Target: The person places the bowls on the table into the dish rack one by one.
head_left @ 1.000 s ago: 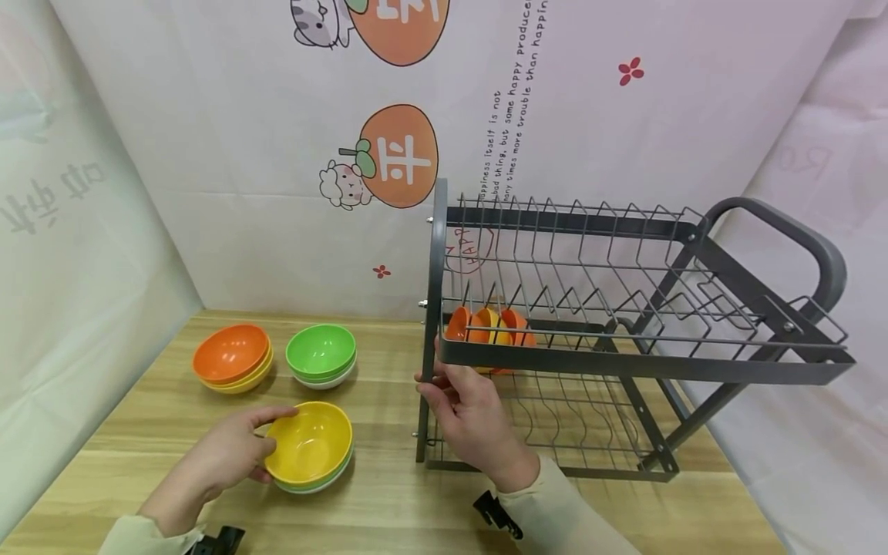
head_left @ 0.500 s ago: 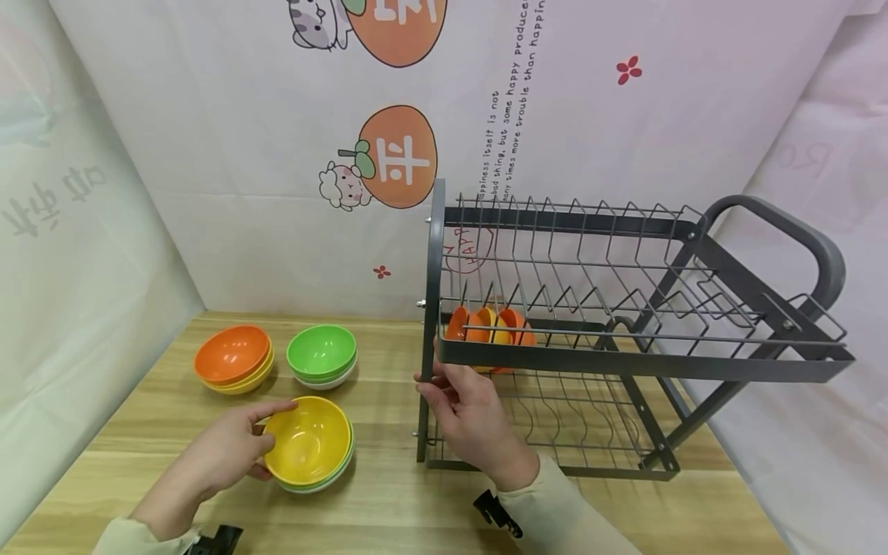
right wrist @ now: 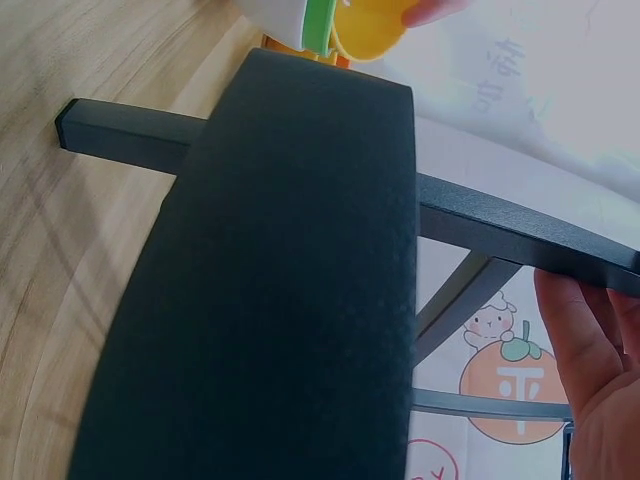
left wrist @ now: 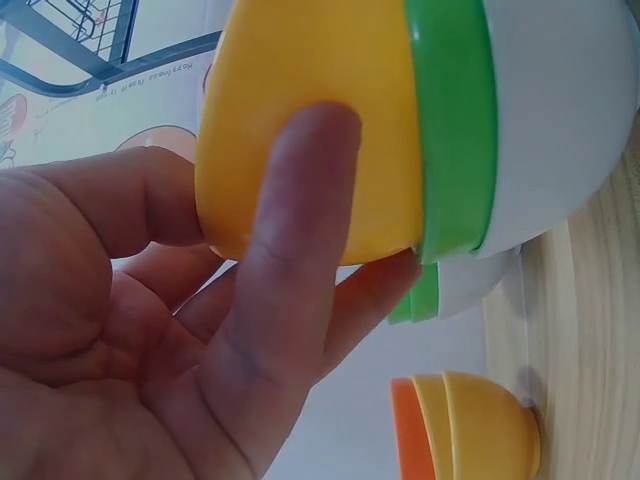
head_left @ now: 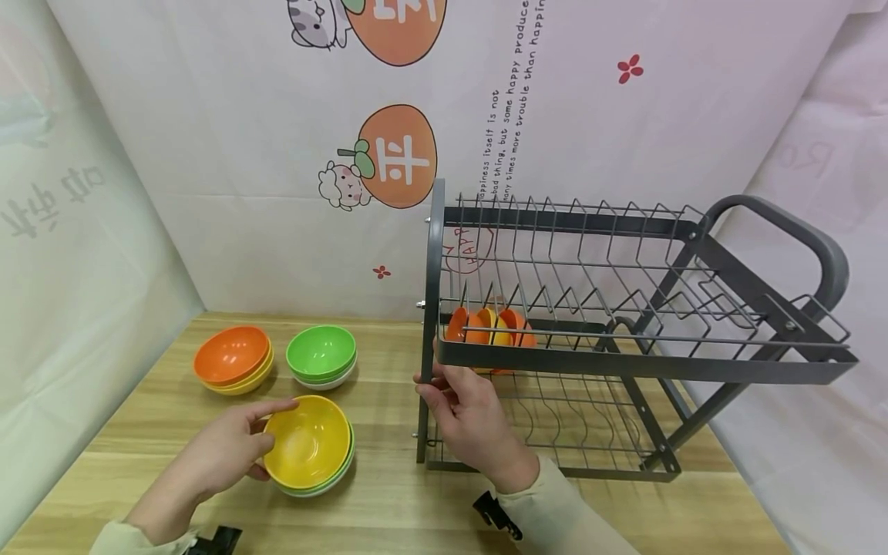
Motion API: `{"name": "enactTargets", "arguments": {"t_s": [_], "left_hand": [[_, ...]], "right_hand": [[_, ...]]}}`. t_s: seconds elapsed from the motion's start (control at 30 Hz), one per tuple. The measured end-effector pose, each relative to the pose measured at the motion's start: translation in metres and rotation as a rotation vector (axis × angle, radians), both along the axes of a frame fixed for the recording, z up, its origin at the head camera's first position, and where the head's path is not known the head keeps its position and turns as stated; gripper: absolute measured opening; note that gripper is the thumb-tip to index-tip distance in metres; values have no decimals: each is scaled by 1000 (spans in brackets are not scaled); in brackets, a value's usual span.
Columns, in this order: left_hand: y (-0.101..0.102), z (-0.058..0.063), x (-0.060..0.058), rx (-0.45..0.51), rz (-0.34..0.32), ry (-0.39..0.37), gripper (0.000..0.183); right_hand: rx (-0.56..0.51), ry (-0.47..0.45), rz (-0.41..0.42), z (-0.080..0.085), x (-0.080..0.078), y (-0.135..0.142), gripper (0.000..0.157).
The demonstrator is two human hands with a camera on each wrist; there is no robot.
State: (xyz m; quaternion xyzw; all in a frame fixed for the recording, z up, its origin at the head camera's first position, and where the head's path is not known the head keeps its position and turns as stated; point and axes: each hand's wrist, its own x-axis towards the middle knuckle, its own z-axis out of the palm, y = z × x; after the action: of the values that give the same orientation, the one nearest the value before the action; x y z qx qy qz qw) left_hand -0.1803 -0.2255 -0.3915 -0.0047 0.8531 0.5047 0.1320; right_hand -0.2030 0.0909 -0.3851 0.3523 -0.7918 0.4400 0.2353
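Observation:
A yellow bowl (head_left: 307, 442) tops a nested stack with a green bowl (left wrist: 455, 130) and a white bowl (left wrist: 560, 110) beneath it. My left hand (head_left: 234, 445) pinches the yellow bowl at its left side, index finger over the rim and other fingers against the outside. That bowl tilts slightly, with more of the green rim showing on the right. My right hand (head_left: 475, 420) grips the left upright of a dark two-tier dish rack (head_left: 645, 361). Behind the upper tier's front bar, several orange and yellow bowls (head_left: 494, 325) stand on edge in the rack's lower tier.
At the back left of the wooden table (head_left: 388, 501) sits a stack with an orange bowl (head_left: 232, 354) over yellow ones. Beside it, green bowls (head_left: 321, 351) rest on a white one. A printed cloth (head_left: 277, 177) hangs behind, close to the rack.
The yellow bowl has shifted and tilted very slightly away from the viewer, together with my left hand. My right hand keeps its place on the rack.

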Motion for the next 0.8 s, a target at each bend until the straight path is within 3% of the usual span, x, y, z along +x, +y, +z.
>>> {"name": "enactTargets", "arguments": {"t_s": [0.37, 0.53, 0.8], "left_hand": [[-3, 8, 0, 81, -18, 13, 53], [-1, 12, 2, 225, -45, -29, 52], [8, 12, 10, 456, -166, -46, 55]], "right_hand": [[6, 0, -15, 0, 1, -1, 16], [11, -6, -18, 1, 2, 0, 15], [27, -2, -30, 2, 2, -1, 18]]}}
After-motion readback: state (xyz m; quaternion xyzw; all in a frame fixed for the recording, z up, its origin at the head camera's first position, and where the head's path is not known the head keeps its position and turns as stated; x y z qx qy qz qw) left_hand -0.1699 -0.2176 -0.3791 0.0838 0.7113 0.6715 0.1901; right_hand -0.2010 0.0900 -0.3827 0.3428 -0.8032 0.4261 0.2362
